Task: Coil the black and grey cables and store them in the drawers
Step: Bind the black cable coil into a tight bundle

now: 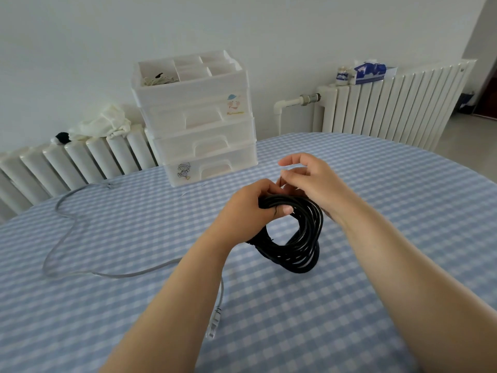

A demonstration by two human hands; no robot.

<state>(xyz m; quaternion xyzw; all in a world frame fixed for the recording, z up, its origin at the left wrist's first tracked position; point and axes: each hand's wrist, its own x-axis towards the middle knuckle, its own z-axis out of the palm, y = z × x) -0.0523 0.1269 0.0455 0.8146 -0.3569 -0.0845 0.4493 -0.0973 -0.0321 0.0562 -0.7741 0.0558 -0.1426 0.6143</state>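
Observation:
The black cable is wound into a thick coil that hangs above the middle of the table. My left hand grips the coil at its upper left, thumb across the strands. My right hand hovers just above the top of the coil with curled fingers; what they pinch, if anything, is hidden. The grey cable lies uncoiled in loose curves on the left of the table, one plug end near my left forearm. The white drawer unit, three drawers all closed, stands at the far table edge.
A blue-and-white checked cloth covers the table. The drawer unit's open top tray holds small items. White radiators line the wall behind, with a tissue pack on the right one and a white cloth on the left one.

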